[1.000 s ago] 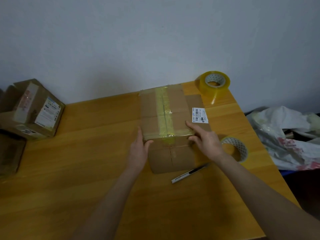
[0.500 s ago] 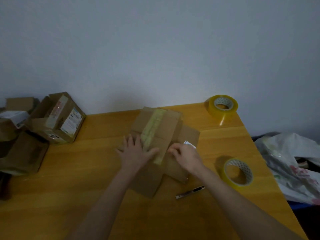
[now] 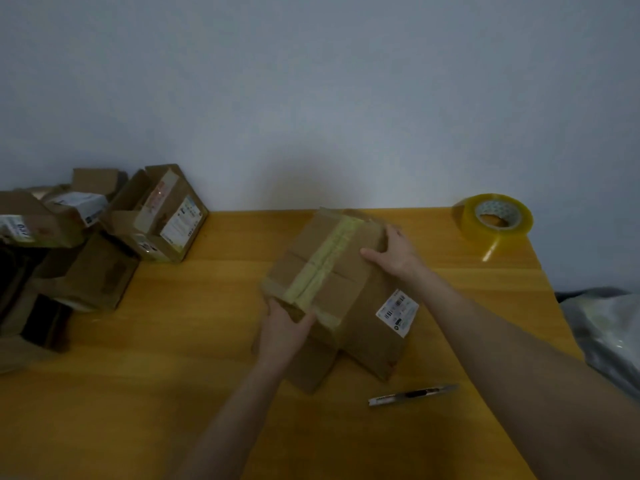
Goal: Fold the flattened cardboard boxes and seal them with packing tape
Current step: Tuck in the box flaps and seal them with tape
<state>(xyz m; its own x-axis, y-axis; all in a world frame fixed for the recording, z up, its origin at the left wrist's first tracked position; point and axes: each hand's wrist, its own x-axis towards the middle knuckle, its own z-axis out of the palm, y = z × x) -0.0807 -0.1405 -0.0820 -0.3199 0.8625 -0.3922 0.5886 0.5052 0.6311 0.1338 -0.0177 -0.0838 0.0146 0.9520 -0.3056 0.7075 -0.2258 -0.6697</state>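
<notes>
Head view showed both hands gripping the taped cardboard box (image 3: 325,282): left hand (image 3: 282,329) at its near end, right hand (image 3: 393,254) at the far side; fingers closed on cardboard. Turning it was best done slowly, clear of the knife (image 3: 412,394).

Dim, soft-focus, wide-angle edge distortion

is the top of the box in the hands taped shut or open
Taped shut: a yellowish tape strip runs along the centre seam of the box, its flaps lying flat.

Both forearms are bare to the frame's near edge, no sleeve showing, and the left hand (image 3: 282,336) and right hand (image 3: 393,254) carry no glove, ring, watch or bracelet.
</notes>
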